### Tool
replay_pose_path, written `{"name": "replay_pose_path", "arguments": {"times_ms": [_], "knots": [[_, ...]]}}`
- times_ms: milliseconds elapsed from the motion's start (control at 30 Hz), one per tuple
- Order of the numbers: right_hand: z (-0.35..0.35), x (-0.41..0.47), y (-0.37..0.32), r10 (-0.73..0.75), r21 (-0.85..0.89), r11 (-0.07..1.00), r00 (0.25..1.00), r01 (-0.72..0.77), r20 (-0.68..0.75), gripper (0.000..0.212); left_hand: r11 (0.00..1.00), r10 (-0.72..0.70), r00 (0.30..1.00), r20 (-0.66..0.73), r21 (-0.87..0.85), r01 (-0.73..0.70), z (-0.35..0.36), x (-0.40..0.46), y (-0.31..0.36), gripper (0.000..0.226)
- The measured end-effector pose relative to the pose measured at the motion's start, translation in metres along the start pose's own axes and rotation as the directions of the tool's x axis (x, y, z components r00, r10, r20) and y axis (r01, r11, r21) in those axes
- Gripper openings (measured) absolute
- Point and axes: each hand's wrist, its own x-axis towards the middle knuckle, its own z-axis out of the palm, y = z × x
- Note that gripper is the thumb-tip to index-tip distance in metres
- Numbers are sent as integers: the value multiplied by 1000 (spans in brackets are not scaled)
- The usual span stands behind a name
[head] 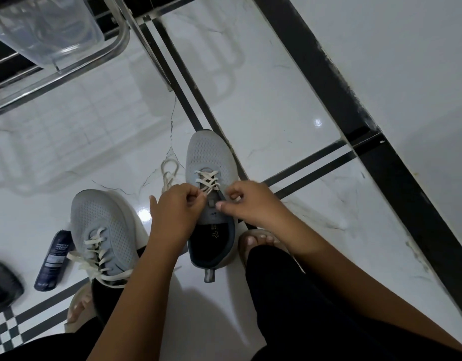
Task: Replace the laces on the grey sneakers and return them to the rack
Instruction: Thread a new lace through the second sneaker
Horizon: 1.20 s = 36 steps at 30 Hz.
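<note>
Two grey sneakers stand on the white floor. The right one [210,157] points away from me, with a cream lace [207,181] crossed through its lower eyelets only. My left hand [176,207] pinches the lace at the shoe's left eyelet row. My right hand [247,203] pinches at the right eyelet row, beside the tongue. A loose loop of lace [169,173] lies on the floor left of that shoe. The left sneaker [102,225] sits by my left knee, laced in cream with its ends loose.
A steel shoe rack [68,66] stands at the upper left, with a clear plastic tub [46,29] on it. A dark blue bottle [54,260] lies on the floor left of the sneakers. A dark object [3,285] is at the left edge. My sandalled feet flank the shoes.
</note>
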Motion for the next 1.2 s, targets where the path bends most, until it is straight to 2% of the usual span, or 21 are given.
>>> {"name": "replay_pose_path", "arguments": {"times_ms": [67, 200, 333, 733, 933, 1000, 1067, 1100, 1167, 1200], "knots": [[10, 1, 6, -25, -7, 1000, 1000, 25, 15, 21, 996, 52, 999, 5, 71, -53, 4, -3, 0, 14], [12, 4, 19, 20, 131, 991, 1000, -19, -6, 15, 947, 175, 985, -10, 277, -166, 10, 1, 1, 11], [13, 5, 22, 12, 155, 988, 1000, -13, 7, 11, 889, 262, 963, 57, 375, -264, 14, 5, 12, 16], [15, 9, 27, -4, 177, 984, 1000, 2, 11, 14, 888, 320, 943, 98, 316, -334, 15, 15, 6, 11], [17, 12, 28, 13, 190, 982, 1000, -17, 25, 21, 885, 312, 949, 53, 348, -310, 23, 16, 8, 17], [14, 11, 31, 56, 403, 911, 995, -85, 84, 25, 884, 305, 952, 31, 363, -295, 26, 14, 11, 20], [12, 9, 32, 141, 681, 696, 973, -227, 181, 28, 881, 316, 949, -19, 378, -286, 29, 10, 13, 20], [12, 8, 32, 160, 735, 633, 970, -244, 184, 27, 880, 330, 943, -55, 380, -286, 31, 7, 13, 18], [16, 9, 33, 177, 723, 663, 979, -194, 101, 19, 892, 327, 936, -130, 370, -260, 36, 0, 9, 16], [18, 8, 33, 181, 716, 676, 981, -171, 63, 15, 907, 298, 938, -176, 358, -221, 39, -4, 6, 24]]}}
